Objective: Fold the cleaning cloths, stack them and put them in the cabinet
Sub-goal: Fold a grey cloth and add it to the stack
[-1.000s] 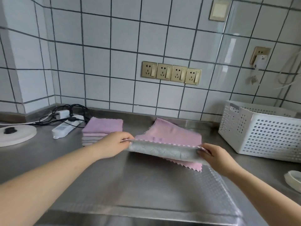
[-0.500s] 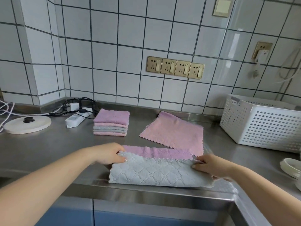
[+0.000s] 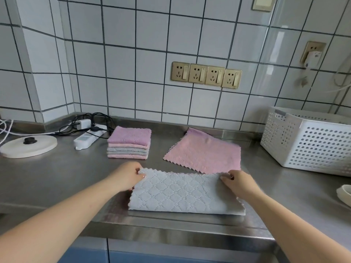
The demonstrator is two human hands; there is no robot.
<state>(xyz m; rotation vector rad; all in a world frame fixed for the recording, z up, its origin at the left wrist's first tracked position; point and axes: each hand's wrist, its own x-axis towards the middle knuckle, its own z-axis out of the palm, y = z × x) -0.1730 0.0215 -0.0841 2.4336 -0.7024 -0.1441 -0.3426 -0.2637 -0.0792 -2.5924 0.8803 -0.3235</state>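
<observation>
Steel counter [image 3: 47, 177]: grey cloth [image 3: 182, 194] lies folded once at the front edge, left hand [image 3: 127, 176] and right hand [image 3: 238, 184] pinching its far corners; pink cloth [image 3: 205, 154] behind awaits folding; folded stack [image 3: 129, 143] back left, cabinet step pending

a white perforated basket [image 3: 311, 143] stands right, a power strip [image 3: 89, 138] and round lid [image 3: 28, 147] left, on the steel counter [image 3: 47, 177].
</observation>
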